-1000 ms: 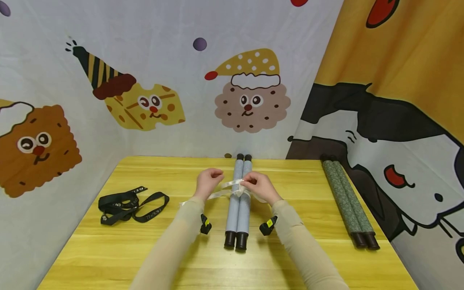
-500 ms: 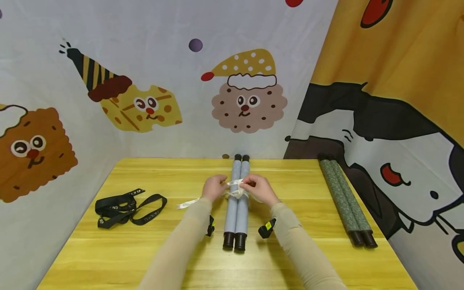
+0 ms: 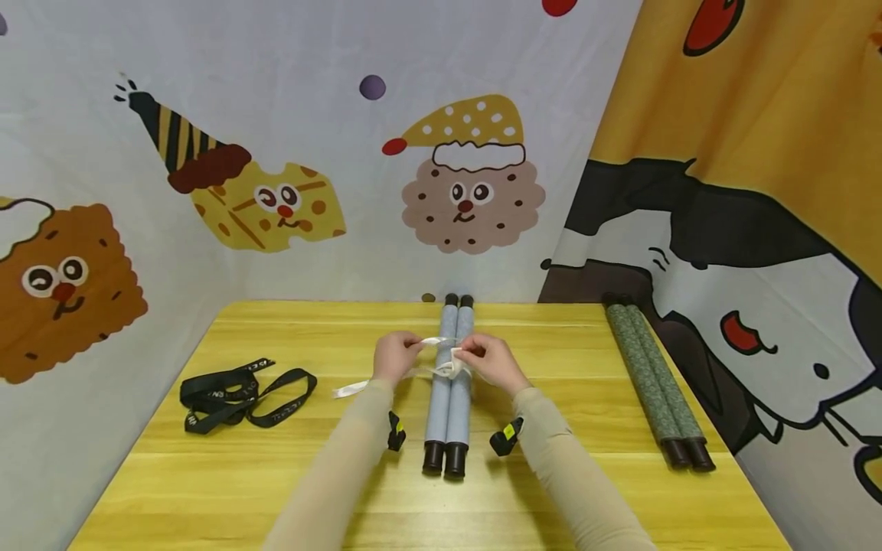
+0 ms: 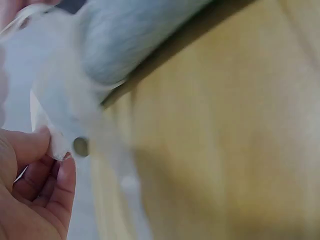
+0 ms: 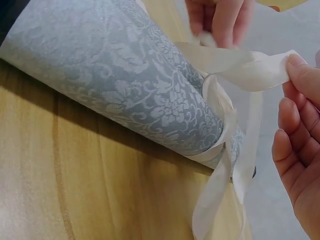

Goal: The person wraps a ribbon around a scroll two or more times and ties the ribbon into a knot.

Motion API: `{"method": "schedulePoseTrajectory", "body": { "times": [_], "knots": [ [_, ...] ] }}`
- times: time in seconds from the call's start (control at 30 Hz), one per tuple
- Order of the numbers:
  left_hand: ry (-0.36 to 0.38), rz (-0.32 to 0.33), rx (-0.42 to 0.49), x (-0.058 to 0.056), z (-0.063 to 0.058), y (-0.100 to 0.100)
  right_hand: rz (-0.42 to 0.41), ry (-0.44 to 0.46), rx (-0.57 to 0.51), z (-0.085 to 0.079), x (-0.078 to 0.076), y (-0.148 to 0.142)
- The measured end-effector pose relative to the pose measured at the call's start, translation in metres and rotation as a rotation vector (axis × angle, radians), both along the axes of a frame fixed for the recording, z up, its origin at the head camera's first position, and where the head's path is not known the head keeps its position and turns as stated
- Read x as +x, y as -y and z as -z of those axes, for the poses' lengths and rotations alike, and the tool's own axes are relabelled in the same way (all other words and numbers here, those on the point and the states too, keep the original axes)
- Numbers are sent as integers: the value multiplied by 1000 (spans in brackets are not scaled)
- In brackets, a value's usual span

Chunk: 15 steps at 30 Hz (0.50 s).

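Two scrolls (image 3: 448, 413) in pale blue-grey floral brocade with dark end knobs lie side by side, pointing away from me. A cream ribbon (image 5: 220, 105) loops round their middle, crossing itself there with tails hanging down. On the scrolls' left, my left hand (image 3: 394, 357) pinches one part of the ribbon between thumb and fingers; the left wrist view shows this ribbon end (image 4: 57, 142) close up. My right hand (image 3: 494, 363) pinches another part just over the right scroll, with a flat band stretching from its fingertips in the right wrist view.
A black lettered strap (image 3: 227, 392) lies loosely folded on the left of the wooden table (image 3: 551, 505). Two green patterned scrolls (image 3: 654, 375) lie along the right edge. A printed cloth (image 3: 310, 275) hangs right behind the table.
My left hand moved in towards the right hand, then drew back left, pulling a strand of ribbon across the scrolls. The right hand stays nearly in place, pinching its part.
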<state>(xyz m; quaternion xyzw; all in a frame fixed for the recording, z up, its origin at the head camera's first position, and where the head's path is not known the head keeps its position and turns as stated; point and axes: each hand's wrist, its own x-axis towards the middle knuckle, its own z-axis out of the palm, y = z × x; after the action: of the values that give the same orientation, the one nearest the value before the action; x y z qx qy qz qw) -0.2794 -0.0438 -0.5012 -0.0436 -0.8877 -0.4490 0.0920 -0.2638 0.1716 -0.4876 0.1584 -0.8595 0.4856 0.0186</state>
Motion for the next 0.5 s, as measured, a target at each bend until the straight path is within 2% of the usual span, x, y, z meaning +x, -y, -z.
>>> {"method": "schedulePoseTrajectory", "body": {
  "times": [0.17, 0.5],
  "knots": [
    [-2, -48, 79, 2, -13, 19, 25, 4, -4, -4, 1, -3],
    [20, -150, 206, 17, -22, 64, 41, 0, -20, -8, 0, -4]
  ]
}}
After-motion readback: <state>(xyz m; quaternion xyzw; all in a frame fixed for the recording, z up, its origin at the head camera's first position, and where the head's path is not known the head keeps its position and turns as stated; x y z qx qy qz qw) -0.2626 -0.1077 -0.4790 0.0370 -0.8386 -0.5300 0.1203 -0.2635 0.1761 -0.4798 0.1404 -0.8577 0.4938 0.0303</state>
